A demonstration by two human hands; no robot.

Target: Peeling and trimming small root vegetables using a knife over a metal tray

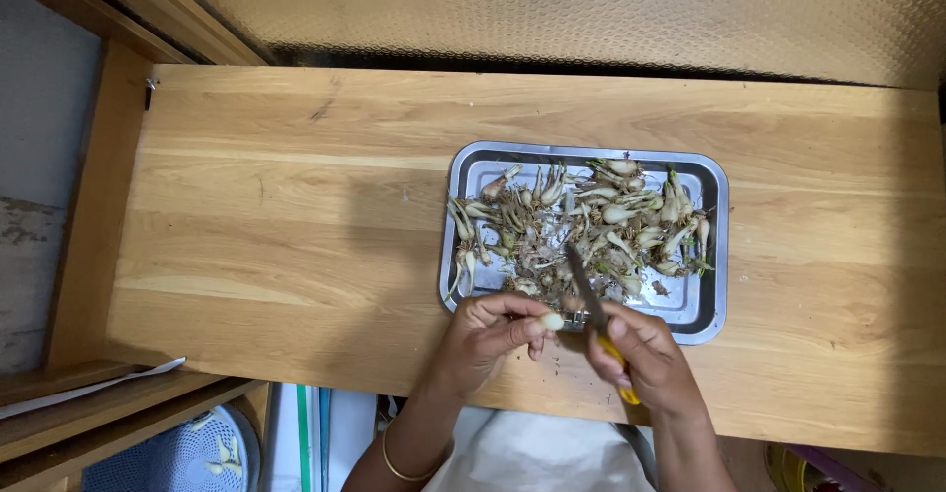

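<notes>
Currently left hand (490, 334) pinches 1 bulb (553, 323) near tray (711, 329); right hand (645, 359) grips knife (589, 290), blade pointing traywards.

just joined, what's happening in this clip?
A person sits at a wooden table, trimming small bulbs. The left hand pinches one pale bulb at its fingertips. The right hand grips a yellow-handled knife, blade pointing away over the near edge of a metal tray. The tray holds a heap of small bulbs with roots and green tips. The knife blade is close to the held bulb; contact cannot be told.
</notes>
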